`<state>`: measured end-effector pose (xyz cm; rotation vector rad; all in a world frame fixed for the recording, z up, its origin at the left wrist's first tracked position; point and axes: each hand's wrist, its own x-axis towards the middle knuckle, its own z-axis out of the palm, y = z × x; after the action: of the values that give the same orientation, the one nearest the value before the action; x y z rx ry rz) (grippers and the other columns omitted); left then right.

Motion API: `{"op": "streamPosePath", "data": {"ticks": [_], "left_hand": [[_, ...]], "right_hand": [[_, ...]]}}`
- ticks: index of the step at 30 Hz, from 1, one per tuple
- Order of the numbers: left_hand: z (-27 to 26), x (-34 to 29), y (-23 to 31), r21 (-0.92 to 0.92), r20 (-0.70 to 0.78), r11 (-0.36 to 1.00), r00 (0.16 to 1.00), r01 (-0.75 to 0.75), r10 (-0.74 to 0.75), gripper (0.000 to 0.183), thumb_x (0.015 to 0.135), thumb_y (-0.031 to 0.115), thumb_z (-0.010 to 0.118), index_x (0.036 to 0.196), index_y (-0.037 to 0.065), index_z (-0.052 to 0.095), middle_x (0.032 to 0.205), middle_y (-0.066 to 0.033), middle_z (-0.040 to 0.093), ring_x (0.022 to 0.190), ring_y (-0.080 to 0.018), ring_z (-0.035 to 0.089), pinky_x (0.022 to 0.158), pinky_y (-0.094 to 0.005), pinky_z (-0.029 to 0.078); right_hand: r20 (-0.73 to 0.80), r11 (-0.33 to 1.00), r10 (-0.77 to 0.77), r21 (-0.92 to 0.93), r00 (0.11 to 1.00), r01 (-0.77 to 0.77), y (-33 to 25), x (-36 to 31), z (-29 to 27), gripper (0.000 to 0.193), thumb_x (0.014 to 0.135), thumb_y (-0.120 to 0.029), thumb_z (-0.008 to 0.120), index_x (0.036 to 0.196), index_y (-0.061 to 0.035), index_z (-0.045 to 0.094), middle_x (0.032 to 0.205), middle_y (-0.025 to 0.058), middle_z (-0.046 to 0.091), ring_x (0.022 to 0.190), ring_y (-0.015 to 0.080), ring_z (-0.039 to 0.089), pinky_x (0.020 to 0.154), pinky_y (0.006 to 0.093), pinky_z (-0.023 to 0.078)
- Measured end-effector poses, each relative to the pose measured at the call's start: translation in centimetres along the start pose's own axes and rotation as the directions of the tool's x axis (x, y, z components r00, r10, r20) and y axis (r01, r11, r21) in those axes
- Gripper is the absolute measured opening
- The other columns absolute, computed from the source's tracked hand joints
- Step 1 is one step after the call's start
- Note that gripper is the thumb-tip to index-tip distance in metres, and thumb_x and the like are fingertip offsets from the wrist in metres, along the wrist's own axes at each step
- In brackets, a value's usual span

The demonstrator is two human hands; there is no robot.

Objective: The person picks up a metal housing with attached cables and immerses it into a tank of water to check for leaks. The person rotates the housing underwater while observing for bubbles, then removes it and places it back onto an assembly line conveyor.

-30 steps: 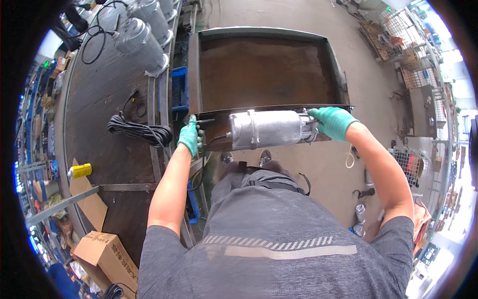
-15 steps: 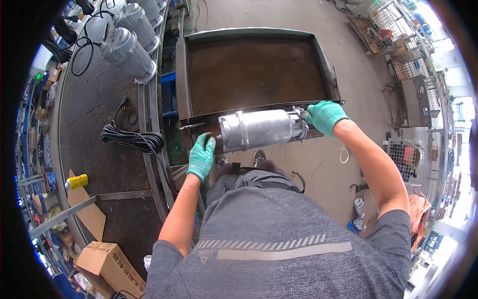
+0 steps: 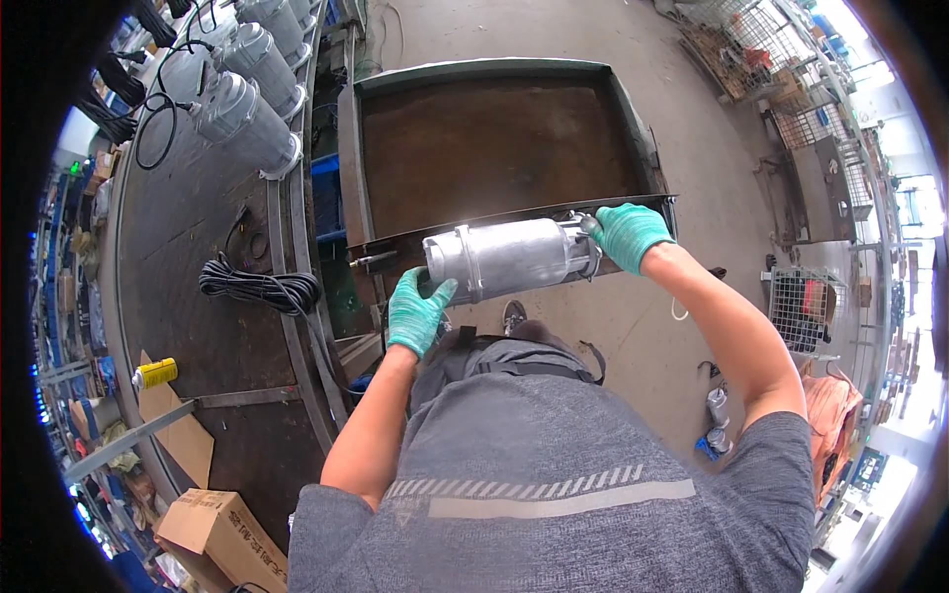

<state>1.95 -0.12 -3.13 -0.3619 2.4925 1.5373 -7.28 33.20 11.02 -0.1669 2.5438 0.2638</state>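
I hold a shiny silver metal cylinder (image 3: 514,257), a motor-like housing, lying sideways in the air in front of my chest. My left hand (image 3: 417,312), in a green glove, supports its left end from below. My right hand (image 3: 629,235), also in a green glove, grips its right end. The cylinder hangs just over the near rim of a large rusty brown metal tray (image 3: 494,148).
A dark workbench (image 3: 198,296) on my left carries a coil of black cable (image 3: 259,289), a yellow can (image 3: 155,374) and several grey motor housings (image 3: 247,119). Cardboard boxes (image 3: 213,534) lie at lower left. Wire cages (image 3: 806,306) stand on the concrete floor at right.
The cylinder has come down and toward me from the tray's near rim. My left hand slid under its left end; my right hand stayed on the right end.
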Motion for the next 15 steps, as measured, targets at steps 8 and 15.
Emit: {"op": "streamPosePath", "data": {"ticks": [8, 15], "left_hand": [[-0.2, -0.1, 0.6, 0.063, 0.031, 0.994, 0.996, 0.086, -0.088, 0.059, 0.085, 0.036, 0.086, 0.126, -0.003, 0.068, 0.115, -0.0203, 0.075, 0.102, -0.0287, 0.073, 0.092, -0.039, 0.056], [-0.3, -0.4, 0.6, 0.054, 0.066, 0.996, 0.995, 0.077, -0.081, 0.059, 0.089, 0.037, 0.083, 0.13, -0.003, 0.067, 0.115, -0.0186, 0.076, 0.1, -0.0266, 0.072, 0.091, -0.0375, 0.056]], "right_hand": [[-0.302, 0.929, -0.324, 0.08, 0.897, 0.363, 2.5, 0.8, 2.6, 0.021, 0.096, -0.017, 0.063, 0.112, -0.0023, 0.064, 0.1, 0.0237, 0.072, 0.094, 0.0417, 0.071, 0.081, 0.0489, 0.057], [-0.101, 0.988, -0.143, 0.051, 0.985, 0.149, 1.2, 0.9, 0.9, 0.021, 0.097, -0.02, 0.065, 0.107, -0.0016, 0.065, 0.095, 0.0222, 0.073, 0.085, 0.0419, 0.071, 0.076, 0.0503, 0.057]]}}
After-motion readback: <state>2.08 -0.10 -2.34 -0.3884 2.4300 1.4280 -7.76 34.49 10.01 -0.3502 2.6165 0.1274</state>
